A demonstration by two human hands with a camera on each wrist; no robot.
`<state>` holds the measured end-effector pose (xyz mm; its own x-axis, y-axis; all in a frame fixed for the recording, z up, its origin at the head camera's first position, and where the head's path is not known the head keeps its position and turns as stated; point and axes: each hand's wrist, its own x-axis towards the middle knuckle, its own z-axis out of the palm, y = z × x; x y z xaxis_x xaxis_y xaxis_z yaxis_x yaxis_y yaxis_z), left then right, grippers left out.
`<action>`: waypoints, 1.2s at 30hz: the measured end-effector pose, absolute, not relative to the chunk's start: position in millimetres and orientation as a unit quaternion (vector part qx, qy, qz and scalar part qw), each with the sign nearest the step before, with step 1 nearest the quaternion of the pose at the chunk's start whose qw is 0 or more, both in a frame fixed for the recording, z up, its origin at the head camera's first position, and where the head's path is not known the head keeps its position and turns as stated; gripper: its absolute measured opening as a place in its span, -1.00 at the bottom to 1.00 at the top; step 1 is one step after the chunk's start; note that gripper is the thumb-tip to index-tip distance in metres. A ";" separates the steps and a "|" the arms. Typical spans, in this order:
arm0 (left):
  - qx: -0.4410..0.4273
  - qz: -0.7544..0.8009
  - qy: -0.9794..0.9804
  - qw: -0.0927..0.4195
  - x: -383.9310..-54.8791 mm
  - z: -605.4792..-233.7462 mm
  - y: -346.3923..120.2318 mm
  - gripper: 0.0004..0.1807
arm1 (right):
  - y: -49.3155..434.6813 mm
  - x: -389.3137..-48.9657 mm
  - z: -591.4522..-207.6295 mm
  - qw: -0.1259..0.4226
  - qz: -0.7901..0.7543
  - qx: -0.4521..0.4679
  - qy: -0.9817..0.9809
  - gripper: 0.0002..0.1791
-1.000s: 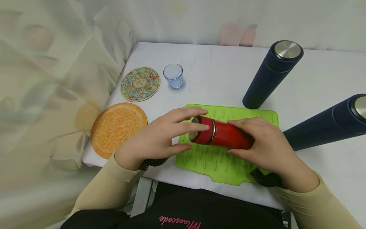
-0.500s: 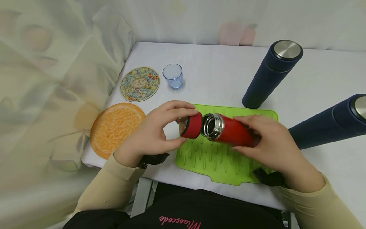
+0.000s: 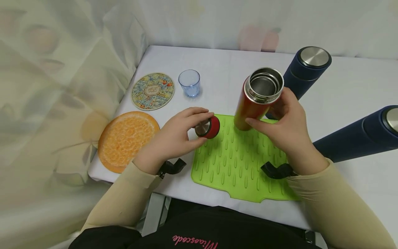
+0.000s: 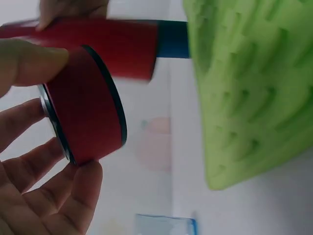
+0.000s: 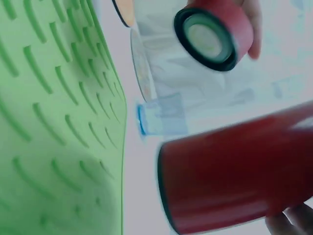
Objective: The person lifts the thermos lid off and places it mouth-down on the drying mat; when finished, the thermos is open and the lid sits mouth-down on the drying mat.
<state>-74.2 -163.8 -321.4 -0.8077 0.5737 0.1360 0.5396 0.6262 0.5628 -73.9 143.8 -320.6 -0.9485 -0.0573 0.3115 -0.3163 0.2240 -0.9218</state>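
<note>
In the head view my left hand (image 3: 174, 136) pinches a red lid (image 3: 214, 127) with a steel top, thumb below and fingers above. The lid's dark-rimmed underside (image 5: 208, 41) shows in the right wrist view. My right hand (image 3: 287, 126) grips a red thermos (image 3: 253, 109), its steel mouth uncovered and tilted toward me. Lid and thermos are apart, both held above the table. Part of a green ridged mat (image 3: 236, 166) lies beneath them. The right wrist view shows the thermos's dark-edged base raised off the surface.
Behind the red thermos stands a navy thermos (image 3: 311, 69), partly hidden; another navy thermos (image 3: 357, 135) is at the right. A blue glass (image 3: 190, 84), a patterned round coaster (image 3: 152, 91) and an orange round mat (image 3: 127, 141) are on the left of the white table (image 3: 217, 65).
The lid has come off the red thermos and stays in my left hand. My right hand has lifted the thermos away from me and turned it more upright.
</note>
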 end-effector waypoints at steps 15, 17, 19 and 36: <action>0.281 0.225 0.928 0.092 -97.4 -347.6 -148.9 -0.31 | 92.4 -142.5 -342.7 0.012 0.686 0.011 -0.728 -0.13; 0.285 0.218 0.929 0.094 -99.3 -349.2 -147.0 -0.32 | 90.0 -145.0 -345.7 0.009 0.685 0.012 -0.729 -0.13; 0.290 0.213 0.928 0.095 -101.0 -350.9 -145.8 -0.33 | 88.9 -146.2 -348.2 0.006 0.682 0.011 -0.731 -0.12; 0.299 0.184 0.929 0.119 -113.8 -359.0 -132.6 -0.34 | 89.0 -150.9 -345.0 -0.019 0.599 -0.004 -0.801 -0.06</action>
